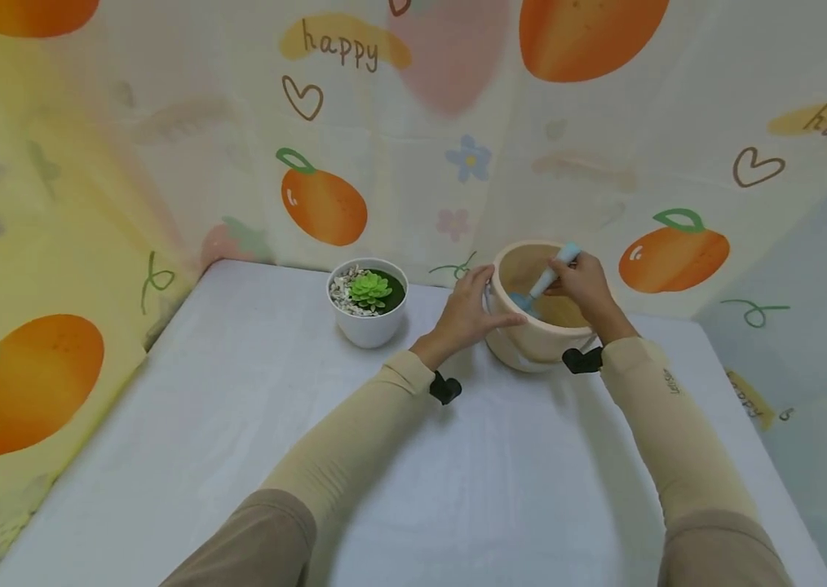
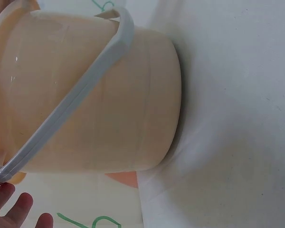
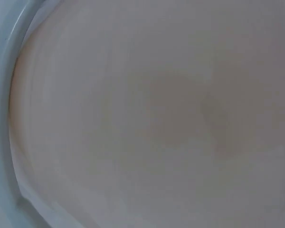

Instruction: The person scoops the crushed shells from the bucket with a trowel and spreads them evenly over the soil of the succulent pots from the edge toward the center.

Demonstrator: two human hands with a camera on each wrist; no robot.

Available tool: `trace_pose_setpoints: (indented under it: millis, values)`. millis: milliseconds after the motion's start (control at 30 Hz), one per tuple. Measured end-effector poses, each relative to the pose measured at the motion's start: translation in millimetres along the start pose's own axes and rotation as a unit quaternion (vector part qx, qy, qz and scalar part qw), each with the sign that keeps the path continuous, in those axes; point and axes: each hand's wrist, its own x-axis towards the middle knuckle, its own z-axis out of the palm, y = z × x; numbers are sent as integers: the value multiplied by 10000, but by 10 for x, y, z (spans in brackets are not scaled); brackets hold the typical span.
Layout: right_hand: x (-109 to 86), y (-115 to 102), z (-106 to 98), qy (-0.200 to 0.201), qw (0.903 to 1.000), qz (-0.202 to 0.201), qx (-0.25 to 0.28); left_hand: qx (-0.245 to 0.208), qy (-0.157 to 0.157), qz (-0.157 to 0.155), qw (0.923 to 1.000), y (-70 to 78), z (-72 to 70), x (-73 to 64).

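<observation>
A cream bucket stands upright at the table's far right. My left hand holds its left side at the rim, thumb along the front and fingers spread to the back. In the left wrist view the grey bail handle hangs across the bucket's side, and a finger touches its end. My right hand grips a light-blue tool by its handle above the opening. The blue brush-like head is inside, by the inner left wall; its exact shape is unclear. The right wrist view shows only the bucket's blurred outer side and handle.
Left of the bucket sits a white pot with a green succulent and pale pebbles. A white cloth covers the table. A fruit-printed curtain hangs close behind the bucket and along both sides.
</observation>
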Motion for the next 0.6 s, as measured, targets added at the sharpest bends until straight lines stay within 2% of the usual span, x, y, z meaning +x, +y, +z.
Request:
trace_pose_setpoints:
  millis: [100, 300, 467, 600]
  values:
    - [3, -6, 11, -125, 9999, -16, -96, 27, -4, -14, 10000, -11, 1, 14]
    - [1, 11, 23, -274, 9988, 388, 156, -4, -217, -52, 9998, -29, 6, -14]
    - [14, 3, 15, -216, 9985, 375, 343, 260, -215, 126, 9994, -22, -22, 2]
    - [29, -5, -3, -130, 9983, 428, 386, 283, -199, 111, 9993, -14, -43, 26]
